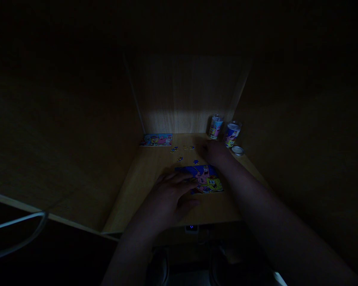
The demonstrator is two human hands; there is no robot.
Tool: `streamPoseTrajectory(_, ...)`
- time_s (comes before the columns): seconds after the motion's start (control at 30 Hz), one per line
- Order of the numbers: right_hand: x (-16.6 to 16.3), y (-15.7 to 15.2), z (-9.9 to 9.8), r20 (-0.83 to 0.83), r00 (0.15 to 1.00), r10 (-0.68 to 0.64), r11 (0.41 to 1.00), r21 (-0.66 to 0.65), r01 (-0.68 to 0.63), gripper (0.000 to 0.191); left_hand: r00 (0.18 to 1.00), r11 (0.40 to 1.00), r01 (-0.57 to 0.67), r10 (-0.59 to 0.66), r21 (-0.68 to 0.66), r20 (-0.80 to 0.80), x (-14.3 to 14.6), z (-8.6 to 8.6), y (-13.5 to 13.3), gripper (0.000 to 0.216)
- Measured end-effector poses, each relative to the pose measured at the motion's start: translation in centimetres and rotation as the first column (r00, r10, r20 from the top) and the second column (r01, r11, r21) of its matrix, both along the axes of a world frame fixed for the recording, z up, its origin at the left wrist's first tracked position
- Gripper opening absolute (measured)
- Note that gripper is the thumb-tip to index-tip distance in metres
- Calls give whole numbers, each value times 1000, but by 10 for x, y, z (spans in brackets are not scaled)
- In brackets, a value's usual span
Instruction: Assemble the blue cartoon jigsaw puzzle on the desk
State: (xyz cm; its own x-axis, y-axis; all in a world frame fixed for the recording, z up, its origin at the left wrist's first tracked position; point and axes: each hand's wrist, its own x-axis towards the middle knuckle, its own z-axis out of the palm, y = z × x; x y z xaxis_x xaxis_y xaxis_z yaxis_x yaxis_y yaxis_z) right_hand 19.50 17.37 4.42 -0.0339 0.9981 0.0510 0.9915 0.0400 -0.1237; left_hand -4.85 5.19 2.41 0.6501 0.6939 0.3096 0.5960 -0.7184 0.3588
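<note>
A cartoon jigsaw puzzle point(207, 182), blue with pink and yellow figures, lies on the wooden surface with its left part covered. My left hand point(170, 194) rests over that side, fingers stretched out and apart. Beyond the puzzle's upper right edge, my right hand point(213, 151) is held low with its fingers curled together; whatever they may hold is hidden in the dark. Between the hands lie several loose puzzle pieces point(179, 159), mostly yellow and blue. One blue puzzle piece point(196, 162) lies just above the puzzle's top edge.
At the back left is a second cartoon picture puzzle point(156, 140). Two clear-topped printed cans, a light blue can point(215, 128) and a dark blue can point(232, 135), stand back right, beside a round metal lid point(238, 151). Wooden walls enclose the dim space.
</note>
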Motion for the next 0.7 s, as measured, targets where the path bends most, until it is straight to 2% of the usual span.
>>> streamPoseTrajectory(0.17, -2, -1, 1, 1, 1000, 23, 999, 23, -23, 36, 1000, 1000, -2, 2, -13, 6, 1, 1, 0, 38)
streamPoseTrajectory(0.57, 3, -2, 0, -43, 996, -79, 997, 22, 80, 38, 998, 999, -18, 16, 31, 55, 5, -1, 1, 27)
streamPoseTrajectory(0.7, 7, 0, -2, -70, 995, -74, 996, 46, 78, 38, 997, 999, -11, 8, 35, 73, 5, -1, 1, 25)
